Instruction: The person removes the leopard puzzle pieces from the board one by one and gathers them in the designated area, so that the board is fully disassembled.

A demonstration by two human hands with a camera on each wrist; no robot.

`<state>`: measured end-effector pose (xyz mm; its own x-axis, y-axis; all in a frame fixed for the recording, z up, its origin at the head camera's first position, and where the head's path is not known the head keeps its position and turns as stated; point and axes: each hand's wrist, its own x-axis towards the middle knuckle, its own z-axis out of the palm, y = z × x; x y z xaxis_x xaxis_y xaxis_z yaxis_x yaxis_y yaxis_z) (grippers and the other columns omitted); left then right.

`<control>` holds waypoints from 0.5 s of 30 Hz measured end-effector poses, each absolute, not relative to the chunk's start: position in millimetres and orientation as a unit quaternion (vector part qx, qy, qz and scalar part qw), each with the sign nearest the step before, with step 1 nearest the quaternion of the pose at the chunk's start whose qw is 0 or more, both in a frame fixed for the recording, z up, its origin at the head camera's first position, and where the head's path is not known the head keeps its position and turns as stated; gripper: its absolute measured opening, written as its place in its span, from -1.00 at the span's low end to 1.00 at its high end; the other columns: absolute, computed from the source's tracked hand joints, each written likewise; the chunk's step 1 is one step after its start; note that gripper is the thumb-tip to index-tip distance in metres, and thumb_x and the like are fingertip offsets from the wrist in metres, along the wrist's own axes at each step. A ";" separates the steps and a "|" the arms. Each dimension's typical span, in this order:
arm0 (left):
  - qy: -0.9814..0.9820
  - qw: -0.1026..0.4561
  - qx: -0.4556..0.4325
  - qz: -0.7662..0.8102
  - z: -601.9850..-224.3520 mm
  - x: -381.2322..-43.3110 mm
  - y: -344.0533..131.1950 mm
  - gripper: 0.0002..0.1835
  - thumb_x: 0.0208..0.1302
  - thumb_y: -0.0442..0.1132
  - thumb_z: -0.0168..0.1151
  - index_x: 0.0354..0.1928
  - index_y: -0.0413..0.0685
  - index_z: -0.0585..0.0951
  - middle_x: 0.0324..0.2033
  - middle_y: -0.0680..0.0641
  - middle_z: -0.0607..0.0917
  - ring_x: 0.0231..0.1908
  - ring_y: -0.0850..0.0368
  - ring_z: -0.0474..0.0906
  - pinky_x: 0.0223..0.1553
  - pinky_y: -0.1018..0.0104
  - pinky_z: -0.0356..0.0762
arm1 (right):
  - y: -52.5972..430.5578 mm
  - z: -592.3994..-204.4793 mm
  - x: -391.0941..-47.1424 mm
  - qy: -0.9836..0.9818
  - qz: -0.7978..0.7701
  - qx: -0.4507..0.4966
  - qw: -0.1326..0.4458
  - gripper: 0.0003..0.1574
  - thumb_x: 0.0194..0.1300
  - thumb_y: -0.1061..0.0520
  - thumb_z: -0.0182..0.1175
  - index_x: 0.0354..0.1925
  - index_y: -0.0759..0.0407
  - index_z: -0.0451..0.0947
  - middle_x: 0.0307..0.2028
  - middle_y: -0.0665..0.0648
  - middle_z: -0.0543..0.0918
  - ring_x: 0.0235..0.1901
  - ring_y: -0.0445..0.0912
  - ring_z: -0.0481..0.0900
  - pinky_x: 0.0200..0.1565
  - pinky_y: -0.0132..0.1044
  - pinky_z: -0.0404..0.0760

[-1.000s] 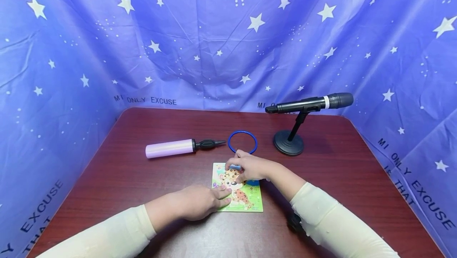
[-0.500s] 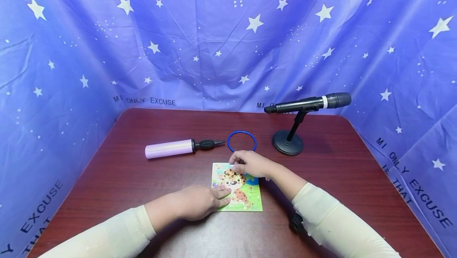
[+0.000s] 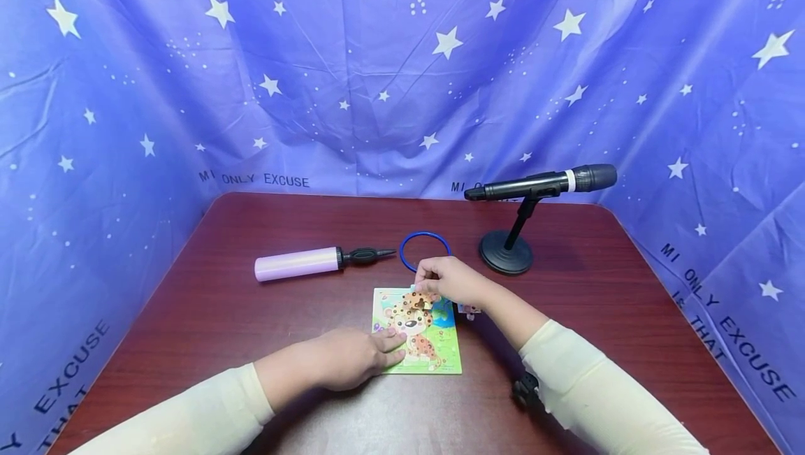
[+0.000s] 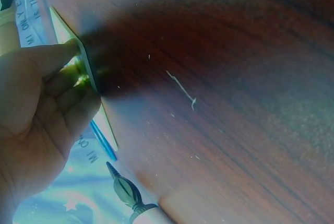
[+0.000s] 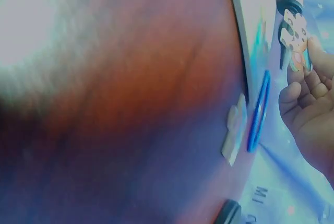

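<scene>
Blue-violet star-printed fabric (image 3: 352, 56) is hanging behind a dark red wood-grain worktop (image 3: 207, 329). From the left, a lilac cylindrical pump (image 3: 298, 264) is lying; the left hand (image 3: 346, 357) is resting extended fingers on a flat green-and-blue leopard puzzle board (image 3: 448, 357); a thin blue ring (image 3: 402, 245) is lying beyond; the right hand (image 3: 455, 280) is pinching a brown-spotted puzzle piece (image 3: 420, 299) above the board; a black microphone (image 3: 544, 184) is resting on its stand (image 3: 506, 252).

Right sleeve (image 3: 604, 388): pale cream, lightly wrinkled. Small black device (image 3: 525, 388) against right sleeve's left edge. Left sleeve (image 3: 189, 409): matching cream.
</scene>
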<state>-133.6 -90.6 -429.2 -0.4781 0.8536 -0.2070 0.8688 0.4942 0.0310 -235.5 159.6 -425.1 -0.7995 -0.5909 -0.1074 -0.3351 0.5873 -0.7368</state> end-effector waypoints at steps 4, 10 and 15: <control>0.859 0.095 0.501 -0.040 -430.1 -133.6 -90.8 -0.52 0.49 -0.11 -0.02 0.41 0.29 0.37 0.45 0.08 0.28 0.42 0.17 0.24 0.21 0.15 0.52 | 172.8 -418.5 -240.1 0.879 -0.358 -0.267 0.167 -0.87 0.37 0.05 0.22 -0.35 0.00 0.55 -0.54 0.07 0.59 -0.53 -0.02 0.54 -0.45 -0.27 0.52; 0.859 0.095 0.502 -0.037 -431.2 -134.1 -91.2 -0.52 0.50 -0.11 -0.04 0.42 0.27 0.36 0.46 0.08 0.27 0.42 0.15 0.24 0.23 0.14 0.51 | 195.8 -409.5 -244.5 0.887 -0.347 -0.252 0.171 -0.84 0.39 0.07 0.19 -0.37 0.03 0.53 -0.54 0.12 0.56 -0.55 0.02 0.55 -0.44 -0.26 0.50; 0.860 0.097 0.499 -0.036 -430.4 -133.3 -90.9 -0.52 0.50 -0.11 -0.03 0.41 0.29 0.36 0.46 0.09 0.27 0.42 0.16 0.24 0.22 0.14 0.51 | 215.9 -407.4 -246.8 0.887 -0.349 -0.239 0.187 -0.83 0.39 0.08 0.19 -0.38 0.07 0.52 -0.55 0.16 0.55 -0.53 0.14 0.55 -0.43 -0.25 0.47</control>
